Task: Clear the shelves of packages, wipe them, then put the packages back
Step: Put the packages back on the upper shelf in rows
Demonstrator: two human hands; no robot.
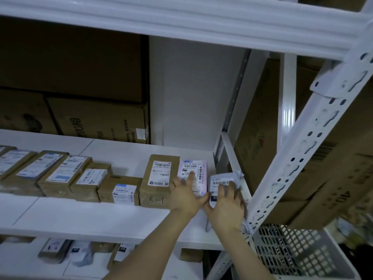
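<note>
A white shelf board carries a row of brown cardboard packages with white labels, ending in a taller brown box. To its right stands a pinkish-white labelled package, and my left hand rests on it with fingers extended. At the far right end lies a white plastic mailer bag. My right hand lies on it with fingers spread and curved over its label; whether they grip is unclear.
A white perforated upright post stands just right of my right hand. A white plastic basket sits at the lower right. More packages lie on the shelf below. Big cardboard cartons stand behind the shelf.
</note>
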